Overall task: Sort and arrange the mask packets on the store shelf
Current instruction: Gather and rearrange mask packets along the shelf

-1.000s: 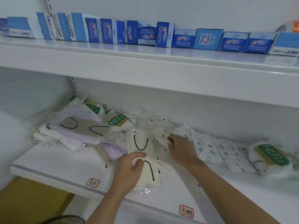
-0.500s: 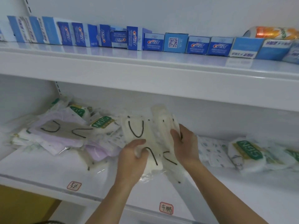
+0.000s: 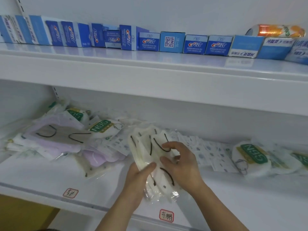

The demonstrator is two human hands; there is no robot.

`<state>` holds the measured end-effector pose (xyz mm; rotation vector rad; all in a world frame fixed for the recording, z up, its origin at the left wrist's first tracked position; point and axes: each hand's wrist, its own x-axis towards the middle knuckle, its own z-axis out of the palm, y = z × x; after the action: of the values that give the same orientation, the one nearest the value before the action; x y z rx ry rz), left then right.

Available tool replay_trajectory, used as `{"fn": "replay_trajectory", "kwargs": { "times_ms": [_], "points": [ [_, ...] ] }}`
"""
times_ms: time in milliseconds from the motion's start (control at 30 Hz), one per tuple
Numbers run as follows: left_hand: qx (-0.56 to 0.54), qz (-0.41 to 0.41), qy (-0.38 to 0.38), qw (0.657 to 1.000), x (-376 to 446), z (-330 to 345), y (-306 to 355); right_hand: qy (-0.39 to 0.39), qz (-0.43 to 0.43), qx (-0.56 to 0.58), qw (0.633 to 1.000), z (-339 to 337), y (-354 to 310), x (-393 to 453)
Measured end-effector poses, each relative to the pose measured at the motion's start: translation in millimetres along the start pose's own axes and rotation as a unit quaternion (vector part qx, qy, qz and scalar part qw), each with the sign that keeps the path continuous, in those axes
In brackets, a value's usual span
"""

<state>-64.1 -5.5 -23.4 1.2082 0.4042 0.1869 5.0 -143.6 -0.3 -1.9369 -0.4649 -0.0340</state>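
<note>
Left hand [image 3: 136,179] raised from below, thumb curled over the gripped cream mask packets [image 3: 146,147]; right hand [image 3: 181,164] curled, the same packets pinched.

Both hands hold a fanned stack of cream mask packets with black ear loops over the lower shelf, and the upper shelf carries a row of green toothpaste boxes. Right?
Not quite: the head view shows the toothpaste boxes are blue, not green. The rest holds: the left hand and right hand hold the cream mask packets over the lower shelf.
</note>
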Motion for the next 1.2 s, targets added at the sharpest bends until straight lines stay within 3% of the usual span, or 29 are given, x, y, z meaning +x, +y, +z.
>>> {"fn": "replay_trajectory", "kwargs": {
  "times_ms": [167,300,467,700,933,1000,1133,1200],
  "points": [
    [0.019,0.020,0.015,1.000,-1,-5,-4,0.016,0.046,-0.056,0.997,12,34,-4],
    [-0.021,-0.013,0.016,1.000,-2,-2,-5,0.039,0.008,-0.035,0.999,14,47,-12],
    [0.050,0.018,0.018,0.998,1,-2,-7,0.035,0.048,-0.028,0.998,11,48,-11],
    [0.108,0.040,0.029,0.993,-1,-1,-15,0.145,0.128,0.114,0.975,5,57,-11],
    [0.107,0.080,0.041,0.990,-5,3,-12,0.082,0.104,0.111,0.985,11,47,-17],
    [0.088,0.080,0.059,0.991,-4,1,-13,0.116,0.083,0.053,0.988,12,45,-17],
    [0.010,0.029,0.107,0.994,-1,-6,-18,0.209,0.069,0.050,0.974,3,41,-18],
    [0.013,0.046,0.115,0.992,0,-7,-16,0.219,0.061,0.045,0.973,4,36,-20]
  ]
}}
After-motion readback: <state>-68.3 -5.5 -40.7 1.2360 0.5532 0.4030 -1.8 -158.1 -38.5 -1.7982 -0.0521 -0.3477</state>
